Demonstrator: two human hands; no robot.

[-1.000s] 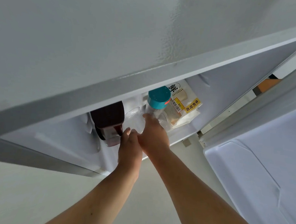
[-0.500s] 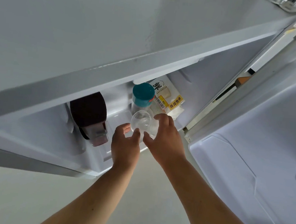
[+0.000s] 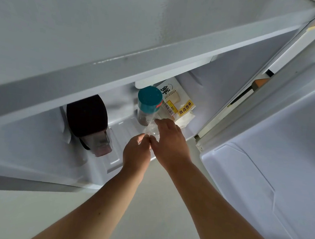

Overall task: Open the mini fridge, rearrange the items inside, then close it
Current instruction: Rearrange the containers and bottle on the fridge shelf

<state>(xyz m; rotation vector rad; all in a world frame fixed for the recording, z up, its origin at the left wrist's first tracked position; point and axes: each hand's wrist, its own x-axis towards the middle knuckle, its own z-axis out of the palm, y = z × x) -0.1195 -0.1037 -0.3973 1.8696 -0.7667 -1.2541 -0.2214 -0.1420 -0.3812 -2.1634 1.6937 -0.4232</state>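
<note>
White mini fridge [image 3: 159, 26] fills the upper view, its door [image 3: 280, 165] swung open at your 3 o'clock. On its floor, at 10 o'clock from your hands, stands a dark brown-lidded clear container [image 3: 89, 120]; at 12 o'clock a teal-capped clear jar [image 3: 149, 102], and just beside it at 1 o'clock a white and yellow packaged bread bag [image 3: 176, 102]. Your right hand [image 3: 170, 142] and left hand [image 3: 136, 153] both pinch a small clear plastic cup [image 3: 151, 131] at the front edge, fingers closed on it.
</note>
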